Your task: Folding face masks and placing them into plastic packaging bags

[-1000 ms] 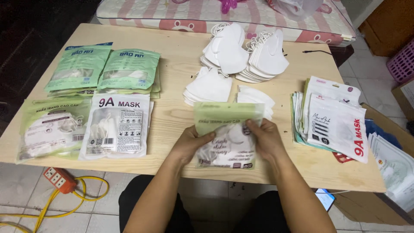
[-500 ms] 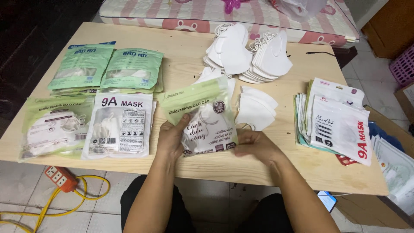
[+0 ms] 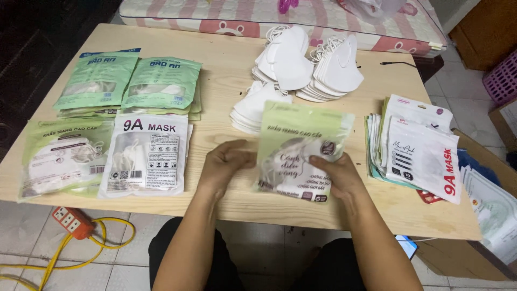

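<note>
I hold a light green mask pouch (image 3: 301, 141) over the middle of the wooden table (image 3: 226, 81); white masks show through its clear window. My left hand (image 3: 222, 164) curls around the pouch's left edge. My right hand (image 3: 335, 173) grips its lower right part, thumb across the front. A small pile of white masks (image 3: 252, 105) lies just behind the pouch, partly hidden by it.
Two taller stacks of white masks (image 3: 309, 64) stand at the back. Filled pouches lie at the left: green ones (image 3: 129, 81), a pale green one (image 3: 62, 156), a white one (image 3: 146, 153). Flat white pouches (image 3: 420, 148) are piled at the right. An orange power strip (image 3: 72, 222) lies on the floor.
The green pouch was lying tilted toward the left under my left hand; now it is lifted and shifted right, and my right hand has come back onto it.
</note>
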